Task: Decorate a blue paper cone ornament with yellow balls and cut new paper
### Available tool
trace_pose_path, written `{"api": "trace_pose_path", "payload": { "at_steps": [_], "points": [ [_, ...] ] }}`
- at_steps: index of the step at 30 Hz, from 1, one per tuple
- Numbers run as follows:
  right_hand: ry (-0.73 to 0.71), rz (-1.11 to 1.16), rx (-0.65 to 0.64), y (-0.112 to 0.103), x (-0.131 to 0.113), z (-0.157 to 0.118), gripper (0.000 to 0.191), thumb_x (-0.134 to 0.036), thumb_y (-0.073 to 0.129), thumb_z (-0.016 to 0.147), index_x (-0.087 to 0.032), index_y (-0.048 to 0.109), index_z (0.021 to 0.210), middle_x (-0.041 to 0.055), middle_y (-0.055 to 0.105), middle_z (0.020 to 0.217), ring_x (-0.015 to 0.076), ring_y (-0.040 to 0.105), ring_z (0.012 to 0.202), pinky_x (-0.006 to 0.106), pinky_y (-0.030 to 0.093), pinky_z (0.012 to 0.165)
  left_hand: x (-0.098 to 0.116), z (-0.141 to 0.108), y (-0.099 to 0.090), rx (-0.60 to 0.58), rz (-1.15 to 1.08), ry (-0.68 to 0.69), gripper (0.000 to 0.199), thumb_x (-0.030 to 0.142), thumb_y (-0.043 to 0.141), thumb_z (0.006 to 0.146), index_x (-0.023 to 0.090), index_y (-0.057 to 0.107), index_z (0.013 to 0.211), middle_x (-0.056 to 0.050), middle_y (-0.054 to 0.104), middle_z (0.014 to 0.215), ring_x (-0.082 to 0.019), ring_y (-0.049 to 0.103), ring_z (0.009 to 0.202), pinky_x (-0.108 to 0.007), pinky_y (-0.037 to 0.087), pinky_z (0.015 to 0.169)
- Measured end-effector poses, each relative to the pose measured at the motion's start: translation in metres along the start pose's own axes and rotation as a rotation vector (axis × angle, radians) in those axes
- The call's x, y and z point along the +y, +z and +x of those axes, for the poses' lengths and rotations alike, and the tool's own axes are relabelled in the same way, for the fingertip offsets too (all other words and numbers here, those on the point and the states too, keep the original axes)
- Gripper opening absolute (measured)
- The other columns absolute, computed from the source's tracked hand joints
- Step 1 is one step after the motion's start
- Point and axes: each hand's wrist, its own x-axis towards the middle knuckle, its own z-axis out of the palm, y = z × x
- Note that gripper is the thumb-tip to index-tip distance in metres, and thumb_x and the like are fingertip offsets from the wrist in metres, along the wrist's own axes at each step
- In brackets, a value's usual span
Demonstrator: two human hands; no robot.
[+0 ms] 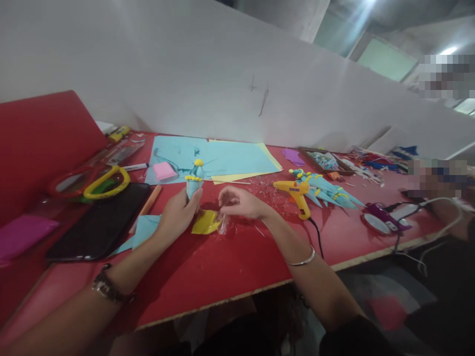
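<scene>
Holds light-blue figurine (195, 179) upright above red tabletop (222, 277), to the left of yellow glue gun (297, 190). Gripped low on the body by left hand (180, 210), closed around it. Already fitted with yellow beaded collar and yellow ball on the tip. Looks well advanced at the top; lower part covered by fingers, so cannot tell how much is left.

Between figurine and glue gun, right hand (241, 201) in a narrow curl, fingertips near thumb; cannot tell if anything is pinched. Just below, also left of the gun: yellow packet (204, 222) and clear plastic wrap (223, 224).

Just beside the gun, on its right: similar blue pieces (328, 190), lying down, trimmed in yellow; seemingly at the same stage or near it.

Farther left of the gun: pink block (165, 171), black tablet (106, 222), yellow-handled scissors (107, 182). Behind and left of it, blue sheets (241, 158). Behind and right, dark-rimmed tray (345, 172) with pale-blue bits. Well to the right, purple-and-white device (386, 217).
</scene>
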Motion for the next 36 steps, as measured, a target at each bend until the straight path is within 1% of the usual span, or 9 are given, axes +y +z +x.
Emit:
{"api": "trace_pose_path", "payload": {
  "at_steps": [4, 7, 9, 13, 15, 18, 22, 26, 36],
  "points": [
    [0.034, 0.036, -0.270, -0.006, -0.004, -0.004, 0.028, -0.012, 0.060, 0.064, -0.017, 0.049, 0.089, 0.0030, 0.057, 0.089, 0.0115, 0.057, 0.084, 0.026, 0.046, 0.075, 0.001, 0.000, -0.001, 0.011, 0.050, 0.019, 0.041, 0.047, 0.029, 0.081, 0.020, 0.041, 0.053, 0.002, 0.052, 0.051, -0.014, 0.049, 0.051, -0.024, 0.032, 0.050],
    [0.030, 0.019, -0.289, -0.006, -0.002, -0.003, 0.028, -0.009, 0.060, 0.063, -0.015, 0.050, 0.088, 0.0034, 0.059, 0.089, 0.0114, 0.058, 0.084, 0.025, 0.046, 0.075, 0.001, 0.000, -0.001, 0.004, 0.051, 0.019, 0.040, 0.047, 0.029, 0.081, 0.020, 0.041, 0.053, 0.001, 0.052, 0.051, -0.014, 0.049, 0.051, -0.024, 0.032, 0.050],
    [0.019, 0.009, -0.215, -0.002, 0.003, 0.000, 0.023, -0.009, 0.059, 0.064, -0.015, 0.051, 0.085, 0.0018, 0.059, 0.083, 0.0105, 0.058, 0.078, 0.025, 0.046, 0.072, 0.001, -0.001, -0.001, 0.000, 0.046, 0.012, 0.040, 0.047, 0.029, 0.081, 0.020, 0.041, 0.055, 0.001, 0.052, 0.051, -0.014, 0.049, 0.052, -0.024, 0.032, 0.050],
    [-0.065, -0.060, 0.218, 0.008, 0.016, 0.010, 0.013, -0.012, 0.057, 0.065, -0.016, 0.048, 0.074, -0.0038, 0.053, 0.069, 0.0087, 0.053, 0.063, 0.025, 0.045, 0.066, 0.002, -0.002, -0.001, -0.002, 0.062, 0.053, 0.038, 0.049, 0.029, 0.080, 0.021, 0.040, 0.057, 0.001, 0.051, 0.052, -0.015, 0.050, 0.052, -0.024, 0.031, 0.049],
    [-0.076, -0.096, 0.336, 0.010, 0.020, 0.013, 0.011, -0.014, 0.058, 0.065, -0.016, 0.048, 0.069, -0.0039, 0.052, 0.066, 0.0091, 0.052, 0.062, 0.026, 0.045, 0.065, 0.003, -0.002, -0.001, -0.022, 0.096, 0.087, 0.037, 0.049, 0.030, 0.080, 0.021, 0.040, 0.058, 0.001, 0.051, 0.052, -0.016, 0.050, 0.052, -0.025, 0.031, 0.050],
    [-0.062, -0.134, 0.248, 0.010, 0.018, 0.012, 0.004, -0.017, 0.058, 0.067, -0.015, 0.056, 0.070, -0.0003, 0.057, 0.069, 0.0112, 0.055, 0.066, 0.028, 0.045, 0.069, 0.003, -0.003, -0.001, -0.081, 0.128, 0.087, 0.038, 0.048, 0.029, 0.081, 0.021, 0.041, 0.056, 0.000, 0.052, 0.053, -0.017, 0.051, 0.053, -0.025, 0.032, 0.051],
    [-0.150, -0.244, 0.092, 0.008, 0.011, 0.008, 0.008, -0.023, 0.058, 0.072, -0.018, 0.064, 0.070, 0.0018, 0.060, 0.077, 0.0137, 0.056, 0.079, 0.031, 0.043, 0.079, 0.003, -0.002, -0.001, -0.108, 0.119, 0.045, 0.042, 0.048, 0.027, 0.081, 0.020, 0.043, 0.054, -0.001, 0.056, 0.055, -0.017, 0.054, 0.056, -0.025, 0.033, 0.054],
    [-0.154, -0.325, -0.032, 0.011, 0.006, 0.006, 0.006, -0.022, 0.061, 0.070, -0.018, 0.064, 0.067, 0.0033, 0.055, 0.084, 0.0139, 0.054, 0.080, 0.029, 0.044, 0.076, 0.003, -0.002, -0.003, -0.159, 0.113, 0.045, 0.042, 0.047, 0.027, 0.082, 0.020, 0.045, 0.055, 0.000, 0.058, 0.056, -0.016, 0.054, 0.057, -0.025, 0.033, 0.054],
    [-0.051, -0.502, -0.001, 0.020, -0.003, 0.005, 0.001, -0.014, 0.062, 0.069, -0.013, 0.063, 0.068, -0.0002, 0.049, 0.071, 0.0101, 0.049, 0.067, 0.022, 0.040, 0.065, 0.005, -0.001, -0.002, -0.147, 0.140, -0.023, 0.040, 0.048, 0.026, 0.080, 0.020, 0.045, 0.059, -0.002, 0.059, 0.060, -0.018, 0.055, 0.059, -0.026, 0.035, 0.054]
  ]
}}
